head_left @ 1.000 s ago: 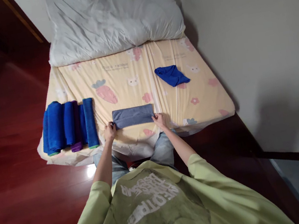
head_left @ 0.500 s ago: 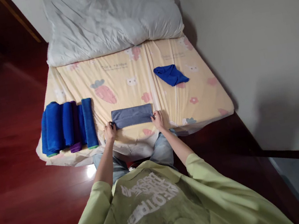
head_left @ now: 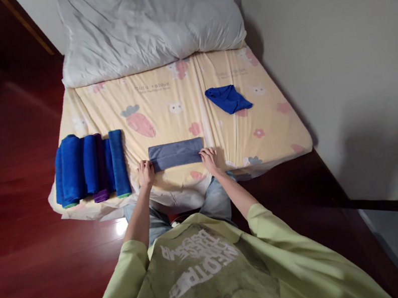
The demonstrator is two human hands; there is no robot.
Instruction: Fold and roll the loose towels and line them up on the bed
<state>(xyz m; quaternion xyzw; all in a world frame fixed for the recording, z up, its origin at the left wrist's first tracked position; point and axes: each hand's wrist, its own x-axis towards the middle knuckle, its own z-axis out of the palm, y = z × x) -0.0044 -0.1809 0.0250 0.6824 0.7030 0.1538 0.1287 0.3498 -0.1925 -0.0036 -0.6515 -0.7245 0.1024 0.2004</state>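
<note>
A grey-blue towel, folded into a long narrow strip, lies flat near the front edge of the bed. At its left end, my left hand has curled fingers closed on the lower corner. My right hand grips the right end in the same way, its fingertips over the towel's edge. The undersides of both grips are hidden. Left of the towel stands a row of rolled or folded blue towels with a purple towel among them.
The bed has a yellow sheet with carrot and rabbit prints. A crumpled blue cloth lies towards the right. Across the far end is a large white pillow or quilt. A wall borders the right side.
Both hands have shifted their fingers slightly at the towel's ends, the right fingers a little further over the edge. The folded towel has stayed in place.
</note>
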